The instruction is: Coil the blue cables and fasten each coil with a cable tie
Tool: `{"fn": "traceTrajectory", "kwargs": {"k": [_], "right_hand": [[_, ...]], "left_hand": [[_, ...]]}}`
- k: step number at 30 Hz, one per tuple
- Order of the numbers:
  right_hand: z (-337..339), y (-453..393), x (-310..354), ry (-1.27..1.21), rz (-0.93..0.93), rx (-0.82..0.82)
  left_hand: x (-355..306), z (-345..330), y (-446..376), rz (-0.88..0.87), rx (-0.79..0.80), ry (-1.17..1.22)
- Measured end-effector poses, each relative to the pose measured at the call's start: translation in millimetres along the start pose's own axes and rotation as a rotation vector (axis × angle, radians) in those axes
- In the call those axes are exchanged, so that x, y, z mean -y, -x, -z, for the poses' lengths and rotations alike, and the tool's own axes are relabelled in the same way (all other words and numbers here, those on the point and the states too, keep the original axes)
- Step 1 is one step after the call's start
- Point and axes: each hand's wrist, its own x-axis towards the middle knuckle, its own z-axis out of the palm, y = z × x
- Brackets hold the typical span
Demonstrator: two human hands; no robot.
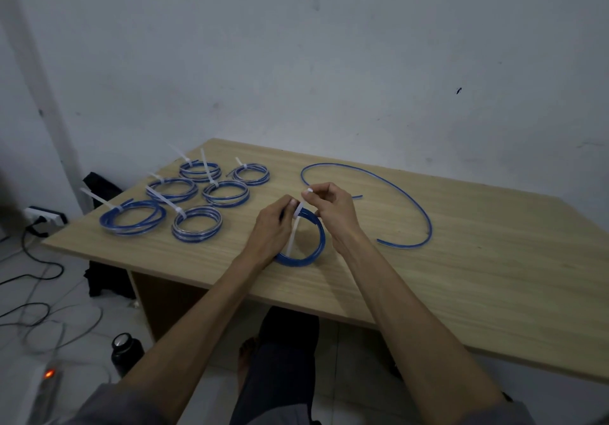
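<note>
A blue cable coil (309,253) stands tilted on the wooden table (461,292) between my hands. My left hand (272,227) grips its left side. A white cable tie (295,227) runs across the coil, and my right hand (329,207) pinches the tie's upper end by the top of the coil. Several tied blue coils (194,200), each with a white tie tail sticking up, lie at the table's back left. One loose blue cable (418,203) curves in a wide arc to the right of my hands.
Below the table's left edge are a power strip (46,215), black cords (33,273) on the tiled floor, and a dark bottle (127,352). A dark bag (108,279) sits by the table leg. A white wall rises just behind the table.
</note>
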Motion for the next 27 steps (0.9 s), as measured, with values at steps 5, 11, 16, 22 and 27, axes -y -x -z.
{"fn": "traceTrajectory", "kwargs": {"k": [5, 11, 16, 22, 27], "right_hand": [[-2.7, 4.3, -6.6, -0.028, -0.019, -0.019], [-1.5, -0.4, -0.9, -0.120, -0.108, 0.023], [3.5, 3.1, 2.4, -0.290, -0.208, 0.085], [9.1, 3.0, -0.3, -0.386, -0.272, 0.145], [17.0, 0.3, 3.8, -0.290, -0.299, 0.175]], "left_hand": [[2.1, -1.7, -0.9, 0.002, 0.017, -0.041], [-7.8, 1.0, 3.5, -0.027, 0.006, 0.035], [-9.7, 0.9, 2.7, -0.058, 0.024, 0.011], [-7.7, 1.9, 2.0, -0.058, 0.021, 0.031], [-7.9, -0.3, 2.9, -0.082, 0.026, -0.016]]}}
